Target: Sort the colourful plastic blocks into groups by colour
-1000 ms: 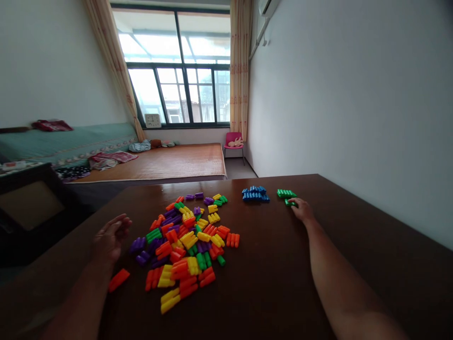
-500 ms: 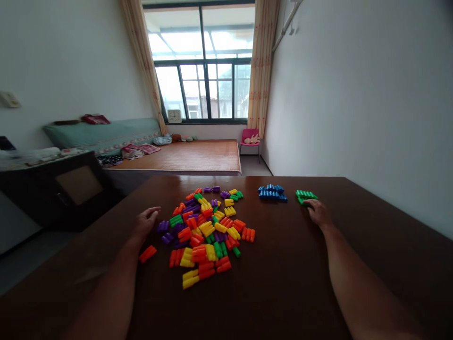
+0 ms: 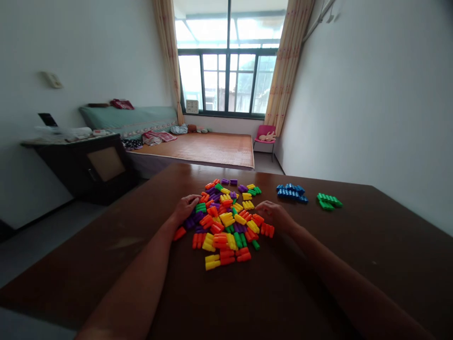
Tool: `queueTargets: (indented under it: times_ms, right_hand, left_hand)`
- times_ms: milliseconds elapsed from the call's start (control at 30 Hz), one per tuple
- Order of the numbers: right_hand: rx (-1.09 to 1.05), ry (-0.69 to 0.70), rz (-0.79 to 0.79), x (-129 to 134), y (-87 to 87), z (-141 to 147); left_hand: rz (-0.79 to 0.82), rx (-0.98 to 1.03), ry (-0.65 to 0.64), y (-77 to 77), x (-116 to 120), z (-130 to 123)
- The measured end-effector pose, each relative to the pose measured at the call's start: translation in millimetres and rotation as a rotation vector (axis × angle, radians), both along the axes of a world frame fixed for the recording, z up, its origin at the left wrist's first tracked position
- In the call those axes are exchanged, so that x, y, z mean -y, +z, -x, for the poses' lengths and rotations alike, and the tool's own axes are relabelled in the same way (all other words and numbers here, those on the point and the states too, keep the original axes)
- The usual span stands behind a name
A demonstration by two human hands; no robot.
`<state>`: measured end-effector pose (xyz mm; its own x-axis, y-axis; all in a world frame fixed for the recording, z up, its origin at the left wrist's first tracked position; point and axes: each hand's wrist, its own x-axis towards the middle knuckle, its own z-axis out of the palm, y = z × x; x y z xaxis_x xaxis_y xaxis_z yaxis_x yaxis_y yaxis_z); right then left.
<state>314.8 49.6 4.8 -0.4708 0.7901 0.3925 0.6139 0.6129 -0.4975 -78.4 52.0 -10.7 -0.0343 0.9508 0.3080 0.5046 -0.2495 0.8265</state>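
A pile of plastic toy building blocks in orange, yellow, purple and green (image 3: 226,218) lies on the dark brown table. At its left edge rests my left hand (image 3: 186,208), fingers loosely stretched out beside green and purple blocks, seemingly holding nothing. My right hand (image 3: 275,215) hovers or rests at the pile's right edge, close to the yellow and orange blocks (image 3: 267,229); its fingers are bent but apart, and I see nothing in them. Farther right are a group of blue blocks (image 3: 290,193) and a group of green blocks (image 3: 329,201), both away from my hands.
The brown table (image 3: 219,307) extends around the pile. Beyond its far edge is a bed (image 3: 208,148) under a window, with a pink chair (image 3: 264,134) beside it. A dark cabinet (image 3: 81,163) stands on the left, and a white wall runs along the right.
My right hand has left the green blocks and moved left to the mixed pile. My left hand sits closer against the pile. The camera view has swung left.
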Motion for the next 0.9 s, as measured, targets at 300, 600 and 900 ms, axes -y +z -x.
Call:
queueTargets:
  times_ms: [300, 600, 900]
  right_hand:
    - [0.193, 0.029, 0.351, -29.2, 7.2, 102.3]
    - [-0.564, 0.055, 0.685, -22.6, 15.0, 47.2]
    - [-0.327, -0.885, 0.07, -29.2, -15.2, -167.7]
  left_hand:
    - [0.017, 0.038, -0.031, -6.9, -2.3, 2.0]
    - [0.034, 0.077, -0.024, -1.6, -0.3, 1.1]
    - [0.113, 0.008, -0.013, 10.4, 2.8, 3.3]
